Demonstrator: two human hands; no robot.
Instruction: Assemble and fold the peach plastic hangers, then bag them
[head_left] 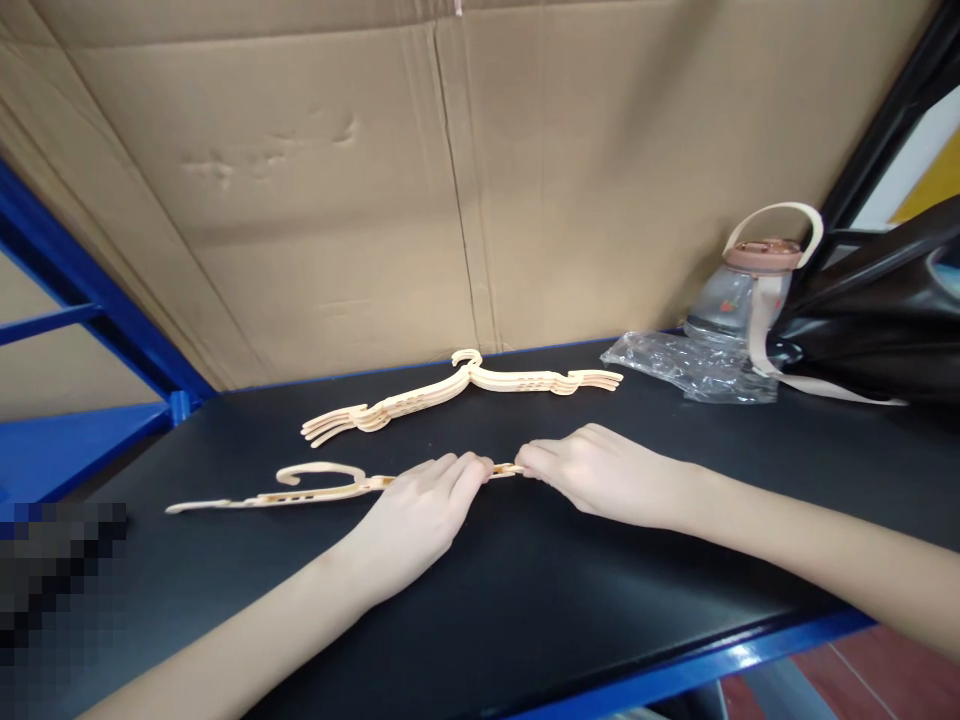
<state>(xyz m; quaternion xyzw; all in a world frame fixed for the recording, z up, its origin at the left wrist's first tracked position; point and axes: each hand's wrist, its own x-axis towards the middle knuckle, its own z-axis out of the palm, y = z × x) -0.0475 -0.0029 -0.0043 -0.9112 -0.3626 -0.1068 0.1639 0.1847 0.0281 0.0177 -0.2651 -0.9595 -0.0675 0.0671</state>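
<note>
Presently: cream plastic hanger (pixel 300 494), slotted, lying flat on the black table (pixel 525 600), hook end leftward. Left hand (pixel 420 510), fingers closed in a pinch on its right arm. Right hand (pixel 600 470), fingers pinched shut on that arm's tip, just beside the left. Hanger stack (pixel 465 385) behind.

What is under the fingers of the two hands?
A beige hanger lying flat on the black table; the left hand and right hand pinch it. The end beneath the right hand is hidden.
</note>
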